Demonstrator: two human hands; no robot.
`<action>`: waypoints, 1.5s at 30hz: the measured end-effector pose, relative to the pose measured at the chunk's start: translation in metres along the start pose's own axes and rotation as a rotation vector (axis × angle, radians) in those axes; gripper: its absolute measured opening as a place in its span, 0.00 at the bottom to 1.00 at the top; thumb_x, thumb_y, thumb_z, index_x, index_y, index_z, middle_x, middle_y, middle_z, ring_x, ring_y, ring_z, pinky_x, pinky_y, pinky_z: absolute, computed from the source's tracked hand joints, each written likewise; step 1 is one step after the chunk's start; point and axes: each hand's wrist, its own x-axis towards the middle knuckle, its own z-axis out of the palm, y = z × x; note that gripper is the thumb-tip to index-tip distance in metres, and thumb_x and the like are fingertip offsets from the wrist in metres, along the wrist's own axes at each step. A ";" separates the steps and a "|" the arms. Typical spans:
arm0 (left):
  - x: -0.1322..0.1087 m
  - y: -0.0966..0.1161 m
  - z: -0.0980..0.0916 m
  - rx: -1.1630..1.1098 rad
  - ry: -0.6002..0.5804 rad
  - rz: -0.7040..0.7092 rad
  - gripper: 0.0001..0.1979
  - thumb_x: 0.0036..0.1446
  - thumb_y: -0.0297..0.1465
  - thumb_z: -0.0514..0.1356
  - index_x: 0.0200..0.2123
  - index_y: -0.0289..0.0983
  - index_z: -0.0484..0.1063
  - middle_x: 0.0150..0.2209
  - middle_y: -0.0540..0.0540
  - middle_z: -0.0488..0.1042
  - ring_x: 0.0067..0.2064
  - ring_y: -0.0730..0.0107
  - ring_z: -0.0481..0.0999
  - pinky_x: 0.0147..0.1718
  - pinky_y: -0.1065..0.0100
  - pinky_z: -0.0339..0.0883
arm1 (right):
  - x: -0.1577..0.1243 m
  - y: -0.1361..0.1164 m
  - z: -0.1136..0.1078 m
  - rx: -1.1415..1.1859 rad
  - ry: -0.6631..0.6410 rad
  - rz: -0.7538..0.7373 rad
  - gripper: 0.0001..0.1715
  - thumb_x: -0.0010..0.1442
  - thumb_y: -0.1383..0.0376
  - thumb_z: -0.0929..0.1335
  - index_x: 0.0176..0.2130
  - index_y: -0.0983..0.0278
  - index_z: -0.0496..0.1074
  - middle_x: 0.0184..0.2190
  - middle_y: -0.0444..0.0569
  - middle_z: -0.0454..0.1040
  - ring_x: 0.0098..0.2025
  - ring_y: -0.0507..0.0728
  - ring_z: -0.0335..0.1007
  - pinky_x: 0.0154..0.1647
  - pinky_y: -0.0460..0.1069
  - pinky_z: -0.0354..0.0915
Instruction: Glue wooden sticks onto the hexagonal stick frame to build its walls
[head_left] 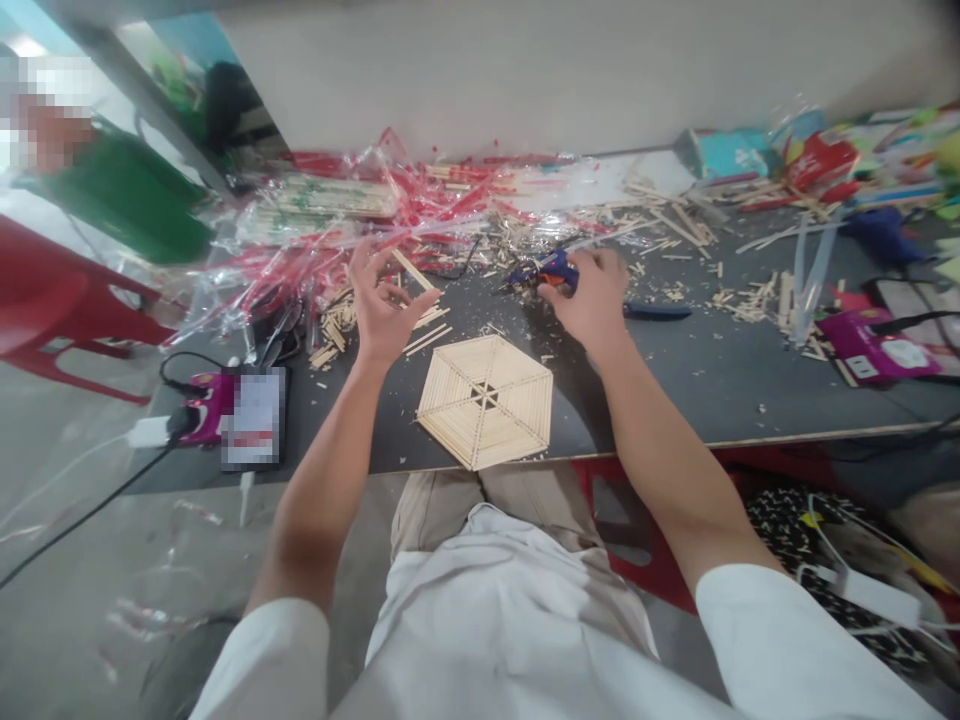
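The left hand [381,310] is raised with its fingers spread wide apart, over the table's middle. A craft stick [412,270] shows just beside those fingers, though from this view it is hard to say whether they touch it. The right hand [592,300] sits on a blue glue gun [544,272], its fingers [600,268] together and clamped over the gun, hiding much of it. A blue-handled tool [656,311] lies just past the right hand.

The hexagonal stick frame [484,400] lies flat near the table's near edge, below and between the hands, with open dark tabletop on both sides. Loose sticks [334,325] and shavings are scattered left and far across the dark table [675,400]. Red-and-clear plastic wrap [337,250] heaps at the far left, around bundled sticks [322,197].

A purple power strip [202,405] sits at the left edge beside a pixelated rectangle [255,415]; another [877,345] sits right. A red chair [67,310] stands left on the gray floor [90,500], near a co-worker's green sleeve [127,190], cut off and blurred.
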 end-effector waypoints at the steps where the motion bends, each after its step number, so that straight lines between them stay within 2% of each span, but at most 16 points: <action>1: 0.001 -0.005 0.001 -0.012 0.031 -0.012 0.57 0.61 0.58 0.64 0.76 0.56 0.26 0.73 0.31 0.58 0.42 0.64 0.82 0.41 0.56 0.80 | -0.001 -0.007 -0.004 0.025 -0.022 -0.036 0.21 0.62 0.57 0.74 0.52 0.64 0.77 0.55 0.64 0.76 0.60 0.74 0.70 0.64 0.73 0.64; 3: 0.002 -0.015 0.004 -0.014 0.065 -0.019 0.56 0.61 0.59 0.63 0.76 0.57 0.25 0.73 0.30 0.57 0.43 0.63 0.82 0.42 0.55 0.80 | -0.005 -0.027 -0.012 0.104 -0.144 -0.128 0.12 0.67 0.61 0.69 0.48 0.62 0.79 0.48 0.60 0.80 0.55 0.70 0.74 0.62 0.68 0.66; 4: 0.002 -0.018 0.005 0.002 0.076 -0.014 0.56 0.62 0.60 0.62 0.76 0.58 0.23 0.74 0.30 0.56 0.42 0.64 0.82 0.41 0.56 0.80 | -0.008 -0.040 -0.015 0.140 -0.215 -0.178 0.12 0.69 0.63 0.66 0.45 0.62 0.79 0.44 0.58 0.81 0.51 0.68 0.75 0.60 0.66 0.68; 7: 0.000 -0.021 0.008 0.077 0.075 0.003 0.58 0.61 0.62 0.60 0.75 0.59 0.18 0.74 0.31 0.55 0.40 0.66 0.82 0.38 0.60 0.78 | -0.014 -0.077 -0.019 0.192 -0.380 -0.392 0.15 0.72 0.62 0.65 0.45 0.61 0.81 0.46 0.56 0.81 0.51 0.65 0.74 0.60 0.62 0.67; 11: -0.004 -0.010 0.009 0.100 0.059 0.020 0.59 0.62 0.61 0.60 0.75 0.56 0.17 0.74 0.30 0.57 0.35 0.70 0.80 0.35 0.62 0.77 | -0.013 -0.117 -0.003 0.119 -0.706 -0.643 0.15 0.71 0.66 0.65 0.43 0.62 0.83 0.47 0.56 0.80 0.50 0.63 0.71 0.56 0.59 0.65; 13: -0.005 -0.006 0.009 0.093 0.053 0.025 0.58 0.62 0.61 0.60 0.75 0.54 0.18 0.75 0.30 0.57 0.33 0.72 0.79 0.34 0.63 0.76 | -0.009 -0.128 0.009 0.059 -0.738 -0.648 0.17 0.72 0.67 0.64 0.43 0.63 0.83 0.47 0.58 0.79 0.52 0.64 0.70 0.52 0.57 0.65; 17: -0.004 -0.007 0.008 0.132 0.042 0.032 0.56 0.62 0.63 0.57 0.76 0.56 0.19 0.77 0.31 0.52 0.34 0.70 0.79 0.33 0.62 0.76 | -0.005 -0.138 0.028 0.084 -0.802 -0.594 0.13 0.68 0.68 0.66 0.40 0.60 0.83 0.47 0.54 0.80 0.51 0.62 0.71 0.42 0.53 0.63; 22: -0.001 -0.012 0.007 0.024 0.118 -0.022 0.60 0.59 0.61 0.63 0.75 0.58 0.21 0.75 0.31 0.55 0.38 0.67 0.81 0.36 0.59 0.77 | -0.008 -0.142 0.031 0.027 -0.785 -0.582 0.12 0.68 0.70 0.66 0.40 0.63 0.80 0.47 0.56 0.80 0.50 0.63 0.72 0.40 0.54 0.62; 25: -0.001 -0.011 0.007 0.049 0.105 -0.007 0.58 0.60 0.62 0.61 0.75 0.59 0.20 0.74 0.31 0.55 0.40 0.65 0.82 0.37 0.59 0.77 | -0.010 -0.143 0.025 -0.090 -0.767 -0.648 0.17 0.71 0.71 0.61 0.43 0.65 0.78 0.50 0.59 0.78 0.52 0.64 0.70 0.42 0.55 0.63; 28: -0.002 -0.009 0.008 0.050 0.094 0.003 0.58 0.60 0.63 0.60 0.75 0.59 0.19 0.73 0.31 0.56 0.39 0.66 0.81 0.38 0.58 0.77 | -0.009 -0.130 0.014 -0.142 -0.732 -0.676 0.19 0.71 0.74 0.58 0.46 0.67 0.76 0.49 0.62 0.78 0.53 0.65 0.70 0.45 0.56 0.65; 30: -0.003 -0.007 0.008 0.030 0.093 -0.014 0.59 0.60 0.61 0.62 0.75 0.58 0.20 0.73 0.31 0.57 0.38 0.66 0.81 0.39 0.57 0.77 | -0.006 -0.113 0.002 -0.117 -0.699 -0.629 0.17 0.70 0.74 0.59 0.45 0.66 0.75 0.47 0.61 0.78 0.51 0.65 0.71 0.46 0.56 0.67; 32: -0.004 -0.005 0.009 0.047 0.074 -0.020 0.58 0.61 0.59 0.63 0.76 0.56 0.22 0.75 0.31 0.56 0.38 0.66 0.80 0.38 0.58 0.77 | -0.003 -0.093 -0.010 -0.005 -0.660 -0.521 0.11 0.69 0.71 0.63 0.41 0.65 0.75 0.44 0.59 0.79 0.48 0.64 0.74 0.48 0.58 0.70; 34: -0.006 -0.002 0.010 0.098 0.033 0.007 0.56 0.62 0.59 0.61 0.76 0.55 0.23 0.76 0.32 0.53 0.37 0.67 0.80 0.36 0.60 0.76 | 0.000 -0.075 -0.019 0.184 -0.558 -0.318 0.06 0.66 0.68 0.67 0.42 0.63 0.75 0.42 0.55 0.80 0.43 0.61 0.76 0.47 0.59 0.72; 38: -0.013 0.006 0.013 0.145 -0.049 0.119 0.55 0.60 0.62 0.61 0.77 0.53 0.31 0.76 0.33 0.54 0.34 0.72 0.78 0.32 0.65 0.74 | -0.003 -0.059 -0.018 0.592 -0.419 -0.005 0.10 0.64 0.60 0.71 0.45 0.61 0.73 0.35 0.50 0.80 0.33 0.58 0.76 0.37 0.57 0.76; 41: -0.020 0.016 0.017 0.123 -0.139 0.251 0.55 0.58 0.62 0.63 0.77 0.52 0.37 0.74 0.34 0.61 0.32 0.74 0.77 0.31 0.67 0.72 | -0.008 -0.063 -0.011 0.830 -0.431 0.075 0.19 0.61 0.55 0.75 0.49 0.60 0.73 0.32 0.48 0.78 0.30 0.57 0.76 0.32 0.55 0.76; 45: -0.026 0.029 0.020 0.112 -0.226 0.342 0.53 0.59 0.62 0.62 0.77 0.52 0.39 0.72 0.36 0.64 0.30 0.76 0.75 0.28 0.69 0.70 | -0.014 -0.072 -0.012 0.953 -0.413 0.031 0.39 0.61 0.54 0.76 0.65 0.54 0.64 0.34 0.44 0.78 0.31 0.56 0.77 0.32 0.53 0.76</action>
